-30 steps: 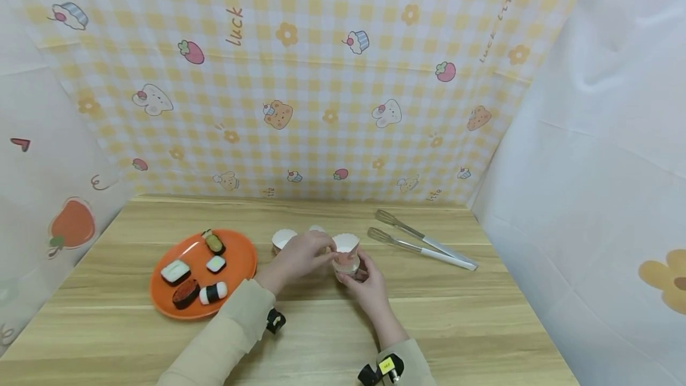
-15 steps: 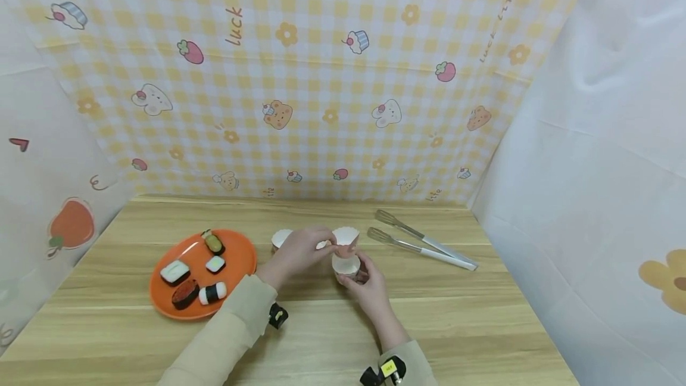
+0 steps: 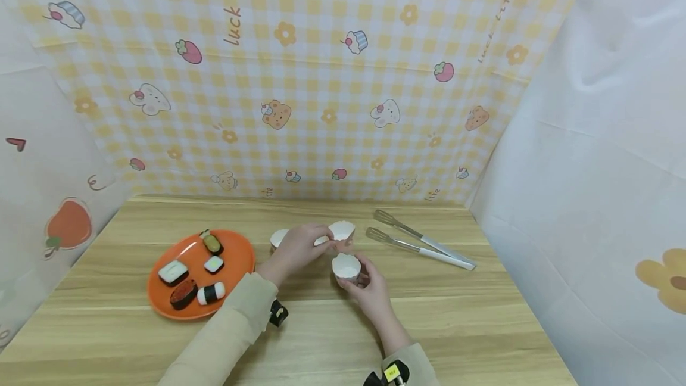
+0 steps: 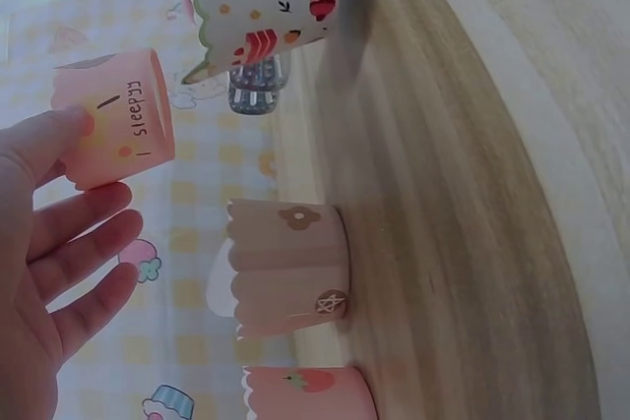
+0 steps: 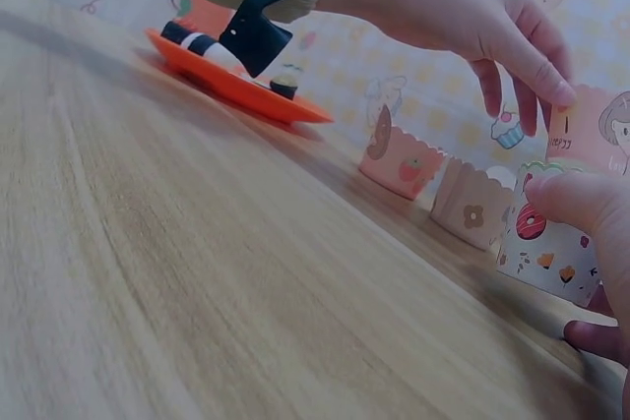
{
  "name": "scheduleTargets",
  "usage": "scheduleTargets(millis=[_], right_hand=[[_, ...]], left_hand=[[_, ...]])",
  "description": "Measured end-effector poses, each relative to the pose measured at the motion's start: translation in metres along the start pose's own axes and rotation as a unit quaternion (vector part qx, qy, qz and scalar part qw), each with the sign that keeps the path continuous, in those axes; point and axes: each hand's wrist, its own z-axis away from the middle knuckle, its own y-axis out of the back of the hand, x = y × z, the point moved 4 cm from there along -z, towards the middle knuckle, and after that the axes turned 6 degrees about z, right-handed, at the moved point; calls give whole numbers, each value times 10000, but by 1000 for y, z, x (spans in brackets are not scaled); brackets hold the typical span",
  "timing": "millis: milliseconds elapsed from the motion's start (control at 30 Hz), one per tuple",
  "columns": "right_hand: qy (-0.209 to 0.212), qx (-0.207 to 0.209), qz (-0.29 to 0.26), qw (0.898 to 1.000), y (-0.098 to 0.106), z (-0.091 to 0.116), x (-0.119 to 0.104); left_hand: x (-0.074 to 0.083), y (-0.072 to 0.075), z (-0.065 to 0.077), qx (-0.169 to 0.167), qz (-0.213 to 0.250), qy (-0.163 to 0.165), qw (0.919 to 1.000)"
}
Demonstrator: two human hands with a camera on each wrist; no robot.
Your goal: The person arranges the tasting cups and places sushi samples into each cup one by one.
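My left hand [image 3: 297,249] pinches a pink paper baking cup [image 4: 123,130] by its scalloped rim, thumb on the side printed with "sleepyy". The cup is held in the air, a little beyond and above a white patterned baking cup [image 5: 546,238]. My right hand [image 3: 373,290] holds that white cup upright around its side, its mouth facing up in the head view. Two more paper cups stand on the table at the left: a beige cup [image 4: 290,268] with a brown flower and a pink cup [image 5: 399,164] with a strawberry. My left hand partly hides both in the head view.
An orange plate [image 3: 241,249] at the left carries several sushi pieces, among them a red-topped one [image 3: 184,294]. Metal tongs [image 3: 429,250] with white handles lie spread at the right. Behind the wooden table [image 3: 461,326] hangs a yellow checked cloth [image 3: 321,76].
The pink cup has come up out of the white cup and moved away from it, slightly leftward, in my left hand. My right hand has stayed nearly in place with the white cup.
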Motion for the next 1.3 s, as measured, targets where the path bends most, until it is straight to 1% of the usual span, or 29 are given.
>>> scheduleTargets(millis=[100, 267, 467, 667, 867, 1000, 1100, 1200, 1300], right_hand=[[-44, -22, 45, 10000, 0, 0, 1], [-148, -69, 75, 9998, 0, 1, 1], [41, -142, 111, 9998, 1, 4, -3], [5, -253, 102, 9996, 3, 7, -2], [91, -228, 155, 9996, 6, 9, 2], [-2, -246, 208, 9995, 7, 10, 1], [-65, -277, 173, 9994, 8, 11, -4], [69, -305, 114, 9994, 11, 12, -18], [77, -308, 90, 9995, 12, 13, -22]], left_hand=[[-3, -1, 0, -24, -38, 77, 10000], [-8, -4, 0, -19, -38, 115, 9999], [-13, -10, 1, -43, -108, 77, 9999], [-17, -16, 2, -139, -166, 28, 9998], [-18, -20, 2, -172, -147, -4, 9997], [-19, -24, 2, -218, -164, 6, 9996], [-19, -27, 1, -240, -201, -8, 9995], [-20, -29, 1, -253, -206, -34, 9995], [-21, -31, 1, -279, -232, -16, 9993]])
